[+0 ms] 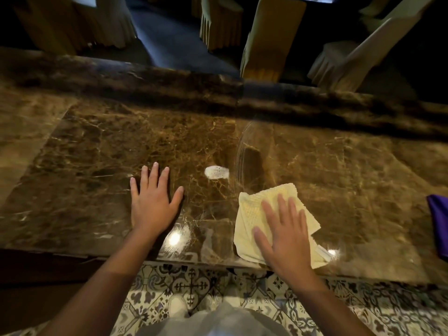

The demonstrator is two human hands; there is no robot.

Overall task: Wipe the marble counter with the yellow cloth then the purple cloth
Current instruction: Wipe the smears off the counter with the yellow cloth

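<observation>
Head camera, looking down: both of my hands lie flat on the brown marble counter [339, 166]. My right hand [284, 236] presses palm-down on the yellow cloth [252, 214], fingers [283, 209] straight and spread wide, pinching nothing; the thumb reaches toward nine o'clock across the fabric. The cloth is opened out in a rough square near the counter's front edge, its far corner showing past my fingertips at twelve o'clock and a ragged corner poking out at four o'clock from my palm.

My left hand [154, 202] rests bare on the stone, well apart from the cloth at its nine o'clock. Its fingers are likewise extended and splayed, tips touching marble, holding nothing.

Between the two hands, at about eleven o'clock from the cloth, sits a small white foamy patch [216, 172] (soap or a reflection, I cannot tell). Curved wet streaks [242, 151] arc just beyond it. The purple cloth [438, 221] lies at three o'clock from my right hand, at the picture's edge, only partly visible and touched by neither hand. Below the counter edge is patterned floor tile [189, 284].
</observation>
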